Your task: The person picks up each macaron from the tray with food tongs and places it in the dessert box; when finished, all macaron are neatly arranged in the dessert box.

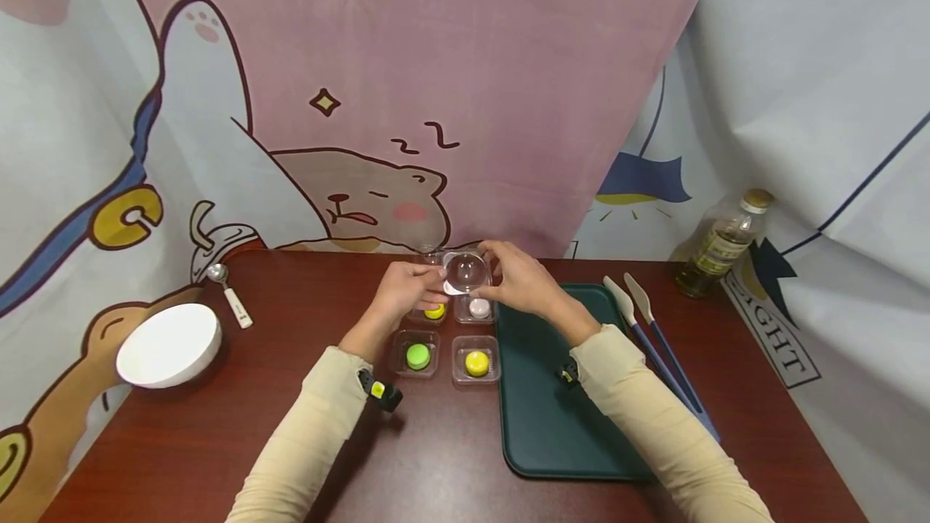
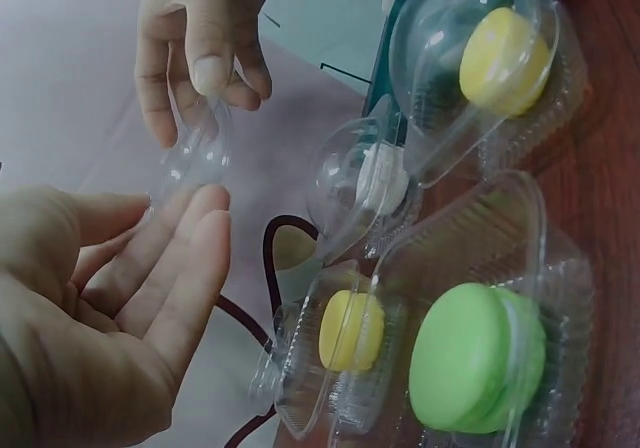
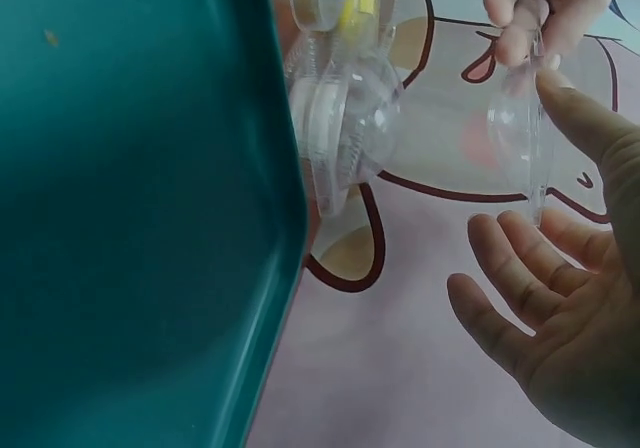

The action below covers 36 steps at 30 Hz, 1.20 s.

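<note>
A clear plastic lid with a round dome [image 1: 467,273] is held up above the back of the table, between both hands. My left hand [image 1: 405,290] pinches its left edge between thumb and fingers. On the opposite side my right hand [image 1: 521,279] grips it, thumb at one edge and fingertips at another, as the right wrist view shows. Below stand clear plastic boxes with macarons: a green macaron [image 1: 417,357], a yellow macaron [image 1: 476,363], a pale macaron [image 1: 479,308] and another yellow macaron [image 1: 434,311], partly hidden by my left hand.
A dark green tray [image 1: 559,434] lies right of the boxes, partly under my right forearm. Beyond it are blue-handled tongs [image 1: 664,361] and a glass bottle [image 1: 715,253] with a gold cap. At left sit a white bowl [image 1: 169,345] and a small scoop [image 1: 231,297].
</note>
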{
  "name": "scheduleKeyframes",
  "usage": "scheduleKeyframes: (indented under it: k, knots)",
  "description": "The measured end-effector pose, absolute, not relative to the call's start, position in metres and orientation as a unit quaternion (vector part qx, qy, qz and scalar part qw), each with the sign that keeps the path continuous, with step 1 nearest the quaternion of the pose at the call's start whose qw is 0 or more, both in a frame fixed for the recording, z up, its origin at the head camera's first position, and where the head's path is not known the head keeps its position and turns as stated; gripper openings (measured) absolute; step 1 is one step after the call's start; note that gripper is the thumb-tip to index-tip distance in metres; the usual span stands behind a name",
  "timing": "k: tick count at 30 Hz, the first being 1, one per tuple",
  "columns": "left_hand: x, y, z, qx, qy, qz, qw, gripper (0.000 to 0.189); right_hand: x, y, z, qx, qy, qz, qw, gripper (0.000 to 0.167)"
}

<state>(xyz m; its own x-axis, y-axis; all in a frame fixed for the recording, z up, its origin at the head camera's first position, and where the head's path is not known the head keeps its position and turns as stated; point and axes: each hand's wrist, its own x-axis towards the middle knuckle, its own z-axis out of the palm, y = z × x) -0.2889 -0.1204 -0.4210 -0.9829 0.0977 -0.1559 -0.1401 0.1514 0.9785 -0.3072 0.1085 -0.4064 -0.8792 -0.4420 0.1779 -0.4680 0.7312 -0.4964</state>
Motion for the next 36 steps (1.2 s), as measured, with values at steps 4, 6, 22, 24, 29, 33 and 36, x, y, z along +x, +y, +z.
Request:
scheduleKeyframes:
  k: [4, 6, 22, 24, 29, 33, 36]
  knots:
    - [-0.289, -0.121, -0.421, -0.022, 0.744, 0.663, 0.084, 0.031, -0.308, 0.108, -0.409, 0.254, -0.923, 0.290, 0.018, 0.082]
    - [-0.289, -0.122, -0.420, -0.028, 0.740, 0.667, 0.078, 0.030, -0.309, 0.109, -0.408, 0.254, -0.915, 0.312, 0.012, 0.083]
    - [-0.288, -0.128, -0.422, -0.009, 0.749, 0.663, -0.009, 0.029, -0.312, 0.101, -0.410, 0.205, -0.887, 0.413, 0.002, 0.026]
    - [-0.288, -0.128, -0.423, -0.003, 0.744, 0.668, -0.008, 0.029, -0.312, 0.100, -0.411, 0.214, -0.900, 0.378, 0.042, 0.024]
    - [-0.285, -0.128, -0.422, 0.003, 0.748, 0.663, -0.006, 0.037, -0.312, 0.100, -0.412, 0.229, -0.911, 0.290, 0.182, 0.016]
    - [-0.284, -0.126, -0.419, 0.002, 0.753, 0.657, 0.012, 0.058, -0.313, 0.099, -0.410, 0.239, -0.893, 0.257, 0.282, 0.012]
    - [-0.284, -0.125, -0.417, -0.001, 0.744, 0.666, 0.047, 0.073, -0.312, 0.099, -0.410, 0.249, -0.880, 0.243, 0.324, 0.010]
